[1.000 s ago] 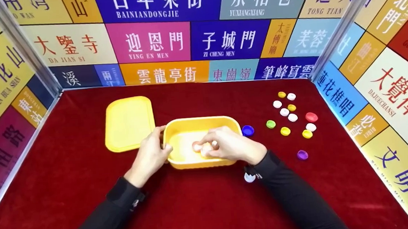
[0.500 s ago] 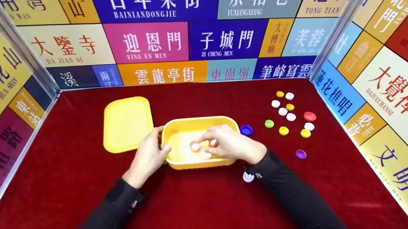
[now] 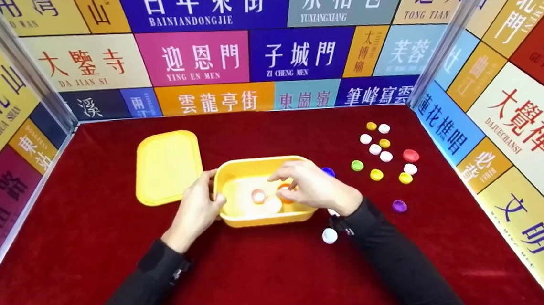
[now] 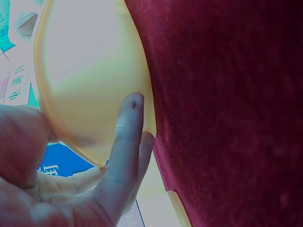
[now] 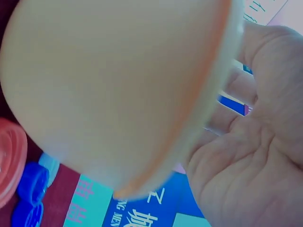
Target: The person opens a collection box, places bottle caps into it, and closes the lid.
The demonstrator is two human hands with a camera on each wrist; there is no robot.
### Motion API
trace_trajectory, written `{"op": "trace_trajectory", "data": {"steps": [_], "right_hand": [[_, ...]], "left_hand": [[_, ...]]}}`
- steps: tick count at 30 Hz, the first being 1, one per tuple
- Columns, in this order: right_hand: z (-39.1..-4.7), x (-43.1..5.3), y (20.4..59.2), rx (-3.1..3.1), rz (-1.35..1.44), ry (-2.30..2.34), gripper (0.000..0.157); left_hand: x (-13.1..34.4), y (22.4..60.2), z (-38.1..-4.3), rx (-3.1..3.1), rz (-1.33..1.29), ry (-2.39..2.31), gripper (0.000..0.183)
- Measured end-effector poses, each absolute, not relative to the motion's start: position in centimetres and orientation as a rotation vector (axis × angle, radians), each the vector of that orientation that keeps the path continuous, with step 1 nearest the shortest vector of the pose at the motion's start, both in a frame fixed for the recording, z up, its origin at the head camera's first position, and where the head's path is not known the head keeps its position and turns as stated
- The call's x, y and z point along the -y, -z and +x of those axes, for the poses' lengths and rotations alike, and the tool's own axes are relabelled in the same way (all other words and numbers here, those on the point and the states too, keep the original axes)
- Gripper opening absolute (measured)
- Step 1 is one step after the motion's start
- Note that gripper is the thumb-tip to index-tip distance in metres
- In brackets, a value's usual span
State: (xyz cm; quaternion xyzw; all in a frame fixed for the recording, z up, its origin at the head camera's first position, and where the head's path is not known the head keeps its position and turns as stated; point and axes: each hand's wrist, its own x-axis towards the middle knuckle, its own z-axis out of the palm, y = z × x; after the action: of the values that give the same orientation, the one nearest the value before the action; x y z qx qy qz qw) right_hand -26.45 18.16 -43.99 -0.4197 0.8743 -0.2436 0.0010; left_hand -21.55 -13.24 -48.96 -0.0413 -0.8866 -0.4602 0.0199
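At the left end of a yellow plastic box (image 3: 267,218), my left hand (image 3: 194,211) grips the rim, thumb over the edge. Its fingers (image 4: 124,137) press the outer wall in the left wrist view. My right hand (image 3: 310,185) is over the box's right side, its fingers loosely bent and apart, holding nothing visible. Beneath them an orange bottle cap (image 3: 284,193) is partly covered. A pinkish bottle cap (image 3: 258,196) and a pale one (image 3: 273,205) lie beside it on the box floor. The right wrist view shows mostly the box's outer wall (image 5: 109,85).
A yellow lid (image 3: 168,168) lies behind the left hand. Several bottle caps are scattered on the right, among them a red one (image 3: 410,155), a green one (image 3: 356,165) and a purple one (image 3: 399,206). A white cap (image 3: 329,235) sits near the right wrist on the red cloth (image 3: 242,279).
My right hand has shifted slightly right and its fingers have loosened, leaving the caps in the box more exposed. The left hand keeps its grip on the rim.
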Motion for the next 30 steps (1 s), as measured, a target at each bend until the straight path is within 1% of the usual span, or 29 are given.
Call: {"op": "trace_trajectory", "data": {"steps": [10, 16, 21, 30], "right_hand": [[-27.0, -20.1, 42.5, -2.838, -1.24, 0.826, 0.037], [-27.7, -22.2, 41.8, -2.854, -1.164, 0.947, 0.038], [-28.2, -24.4, 41.4, -2.905, -1.058, 0.982, 0.042], [-29.1, -27.4, 41.9, -2.898, -0.805, 0.833, 0.048]], "left_hand": [[13.2, 49.0, -21.5, 2.746, -0.11, 1.451, 0.069], [13.2, 48.8, -21.5, 2.757, -0.11, 1.429, 0.069], [13.1, 48.9, -21.6, 2.764, -0.107, 1.433, 0.07], [13.3, 49.0, -21.5, 2.763, -0.109, 1.432, 0.07]]}}
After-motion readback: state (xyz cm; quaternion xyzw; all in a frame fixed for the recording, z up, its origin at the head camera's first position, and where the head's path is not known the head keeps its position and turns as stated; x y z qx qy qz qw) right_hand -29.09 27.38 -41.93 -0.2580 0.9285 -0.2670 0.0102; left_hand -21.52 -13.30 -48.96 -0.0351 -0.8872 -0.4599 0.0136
